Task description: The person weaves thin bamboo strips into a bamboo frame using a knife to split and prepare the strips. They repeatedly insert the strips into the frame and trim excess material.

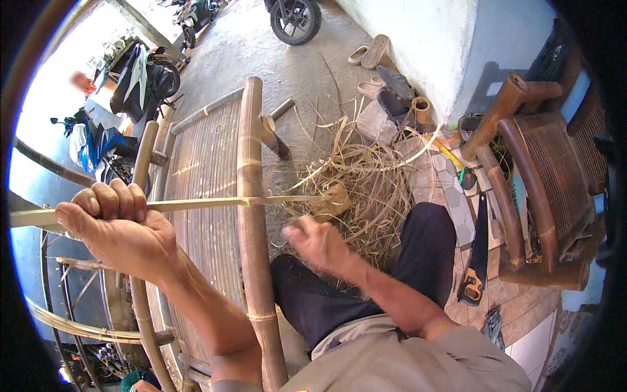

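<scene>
Head view shows the left hand (130, 234) clamping its fingers on a thin strip (202, 203) over the right edge of the counter (210, 147), the right hand (321, 246) too blurry to tell its grip, and many shavings (375, 178) made, though the strip seems unfinished.

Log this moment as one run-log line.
left hand: closed around bamboo strip | right hand: blurred, contents unclear | bamboo strip: crosses slatted bench | shavings: heaped beyond right hand

Bamboo bench (208, 150), littered floor (225, 57)
A pale strip (196, 204) crosses the bench; the floor bears shavings (379, 171), a tape measure (467, 178) and a saw (480, 242) (orange-handled).
</scene>
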The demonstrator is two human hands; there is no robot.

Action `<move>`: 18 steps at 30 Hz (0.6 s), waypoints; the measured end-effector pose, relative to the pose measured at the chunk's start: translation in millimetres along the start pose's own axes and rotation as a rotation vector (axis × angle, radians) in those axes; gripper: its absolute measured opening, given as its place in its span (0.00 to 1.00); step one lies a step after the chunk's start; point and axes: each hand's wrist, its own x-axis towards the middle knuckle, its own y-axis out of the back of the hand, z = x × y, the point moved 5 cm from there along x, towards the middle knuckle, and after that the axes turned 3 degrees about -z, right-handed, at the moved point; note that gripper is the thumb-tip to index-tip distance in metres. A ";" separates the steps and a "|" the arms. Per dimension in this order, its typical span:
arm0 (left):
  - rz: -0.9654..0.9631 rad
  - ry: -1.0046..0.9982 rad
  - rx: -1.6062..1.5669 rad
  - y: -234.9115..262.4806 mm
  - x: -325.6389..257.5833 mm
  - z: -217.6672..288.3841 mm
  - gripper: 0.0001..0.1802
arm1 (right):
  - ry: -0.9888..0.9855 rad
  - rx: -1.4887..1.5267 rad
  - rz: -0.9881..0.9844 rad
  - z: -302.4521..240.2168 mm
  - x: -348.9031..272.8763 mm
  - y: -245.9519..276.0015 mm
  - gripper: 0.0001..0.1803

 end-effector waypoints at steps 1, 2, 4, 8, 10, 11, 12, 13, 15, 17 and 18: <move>0.067 0.000 0.006 3.2 -1.1 -0.2 0.30 | -0.165 -0.102 0.027 14.7 3.7 3.2 0.24; 0.083 -0.002 0.008 4.3 -0.7 0.0 0.30 | -0.087 -0.057 0.074 17.7 3.6 2.6 0.27; 0.056 -0.030 0.011 5.4 1.1 -0.4 0.30 | 0.039 0.032 0.013 30.0 6.6 -10.7 0.28; -0.035 -0.037 0.033 12.0 9.7 -6.9 0.30 | -0.026 -0.062 0.044 84.0 12.9 -34.6 0.28; 0.056 -0.007 0.041 22.0 15.7 -8.9 0.30 | -0.010 -0.099 0.204 103.1 17.3 -37.0 0.27; 0.064 -0.003 0.051 23.1 15.8 -11.7 0.30 | -0.039 -0.084 0.082 114.4 24.3 -40.5 0.27; 0.068 0.088 0.062 25.1 14.0 -17.4 0.30 | -0.071 -0.062 0.004 119.9 22.0 -47.9 0.28; 0.090 0.147 0.031 24.3 12.0 -26.1 0.30 | 0.000 -0.059 -0.019 121.6 29.7 -42.1 0.28; -0.015 0.117 0.070 13.9 6.7 -44.6 0.32 | -0.046 -0.067 0.014 122.0 30.9 -34.6 0.32; 0.094 0.349 -0.100 13.0 -25.1 -83.6 0.32 | -0.213 0.029 -0.050 122.3 31.4 -30.0 0.32; 0.132 0.349 -0.129 10.6 -37.4 -99.3 0.30 | -0.257 0.082 -0.086 119.5 32.4 -28.2 0.33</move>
